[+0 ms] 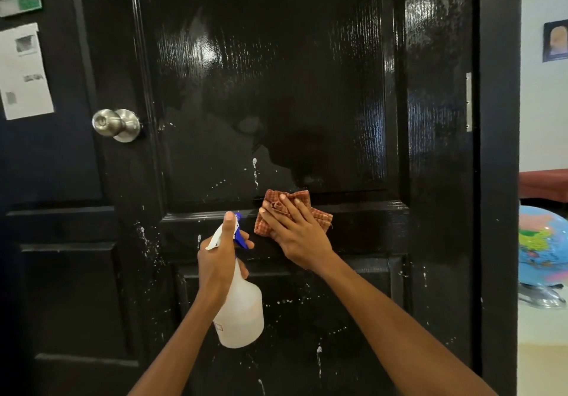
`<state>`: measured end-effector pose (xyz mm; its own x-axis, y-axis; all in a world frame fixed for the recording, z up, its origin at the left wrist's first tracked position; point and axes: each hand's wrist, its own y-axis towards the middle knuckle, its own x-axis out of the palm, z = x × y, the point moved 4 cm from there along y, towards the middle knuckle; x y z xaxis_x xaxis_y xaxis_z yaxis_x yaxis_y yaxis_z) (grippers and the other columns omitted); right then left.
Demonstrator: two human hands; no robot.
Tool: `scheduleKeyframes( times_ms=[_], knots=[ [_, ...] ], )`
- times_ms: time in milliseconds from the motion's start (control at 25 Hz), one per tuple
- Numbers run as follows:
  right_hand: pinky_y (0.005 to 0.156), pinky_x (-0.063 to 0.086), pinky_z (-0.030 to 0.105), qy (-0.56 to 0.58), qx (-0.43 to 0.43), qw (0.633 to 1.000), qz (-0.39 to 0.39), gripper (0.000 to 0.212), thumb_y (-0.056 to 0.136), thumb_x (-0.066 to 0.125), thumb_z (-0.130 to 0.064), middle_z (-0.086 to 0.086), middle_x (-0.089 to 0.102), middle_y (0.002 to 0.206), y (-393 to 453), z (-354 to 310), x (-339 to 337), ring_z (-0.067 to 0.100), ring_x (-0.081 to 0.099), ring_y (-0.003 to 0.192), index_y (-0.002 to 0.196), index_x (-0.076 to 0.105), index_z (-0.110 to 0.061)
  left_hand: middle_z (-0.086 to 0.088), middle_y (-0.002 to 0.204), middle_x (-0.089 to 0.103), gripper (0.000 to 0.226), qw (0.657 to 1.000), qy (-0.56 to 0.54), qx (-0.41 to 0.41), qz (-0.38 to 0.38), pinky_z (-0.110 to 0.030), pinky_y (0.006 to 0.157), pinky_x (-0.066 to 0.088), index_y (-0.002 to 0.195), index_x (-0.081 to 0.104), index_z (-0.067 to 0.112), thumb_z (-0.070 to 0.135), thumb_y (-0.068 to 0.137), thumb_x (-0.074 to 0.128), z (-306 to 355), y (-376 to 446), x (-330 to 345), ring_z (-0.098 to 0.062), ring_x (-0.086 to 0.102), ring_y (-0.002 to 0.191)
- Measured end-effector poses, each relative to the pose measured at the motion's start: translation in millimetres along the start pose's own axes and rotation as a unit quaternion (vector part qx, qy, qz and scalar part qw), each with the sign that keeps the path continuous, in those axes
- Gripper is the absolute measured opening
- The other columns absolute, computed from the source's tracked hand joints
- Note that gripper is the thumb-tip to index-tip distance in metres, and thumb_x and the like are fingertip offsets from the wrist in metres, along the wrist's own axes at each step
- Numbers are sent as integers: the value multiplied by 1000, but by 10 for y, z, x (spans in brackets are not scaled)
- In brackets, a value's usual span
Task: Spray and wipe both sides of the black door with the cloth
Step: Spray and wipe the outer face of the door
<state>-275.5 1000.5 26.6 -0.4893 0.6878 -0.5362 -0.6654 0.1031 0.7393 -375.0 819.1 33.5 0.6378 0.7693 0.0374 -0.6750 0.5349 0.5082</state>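
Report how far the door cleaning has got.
Done: the upper panel looks wet and wiped. In hand: right hand presses the cloth on the middle rail; left hand grips the spray bottle. Left: lower panel spotted with droplets; other side unseen.

taped papers (24, 71), globe (542, 246), wall picture (555, 40)

right hand (295, 229): flat on orange checked cloth (319, 216), pressing it to black door (276, 88) at the middle rail | left hand (219, 260): grips white spray bottle (242, 312), nozzle toward door | door: upper panel wet, glossy; white droplets lower down | silver knob (116, 124) at left | globe (542, 245) at right
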Motion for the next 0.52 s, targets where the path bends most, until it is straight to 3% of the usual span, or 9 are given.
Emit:
scheduleKeyframes(
  times_ms=[200,400,520],
  knots=[
    [127,4,54,-16,14,999,42,72,106,39,-41,1,-5,172,93,179,-50,31,-9,158,164,-1,-25,-11,75,73,64,1000,-23,-10,13,-30,43,51,87,69,6,64,91,44,139,104,-48,-25,59,46],
    [126,7,56,21,198,971,131,70,105,39,-41,5,2,172,-98,378,-68,34,0,158,164,12,-17,-14,65,64,69,999,-34,-8,-7,-27,41,47,81,63,-1,64,90,45,308,339,-106,-22,53,44],
    [126,8,59,34,265,952,149,68,106,39,-41,7,8,172,-57,351,-90,36,0,158,163,16,-14,-15,71,69,68,1000,-30,7,2,-27,41,48,83,65,-2,63,92,44,338,454,-156,-22,57,46]
  ],
)
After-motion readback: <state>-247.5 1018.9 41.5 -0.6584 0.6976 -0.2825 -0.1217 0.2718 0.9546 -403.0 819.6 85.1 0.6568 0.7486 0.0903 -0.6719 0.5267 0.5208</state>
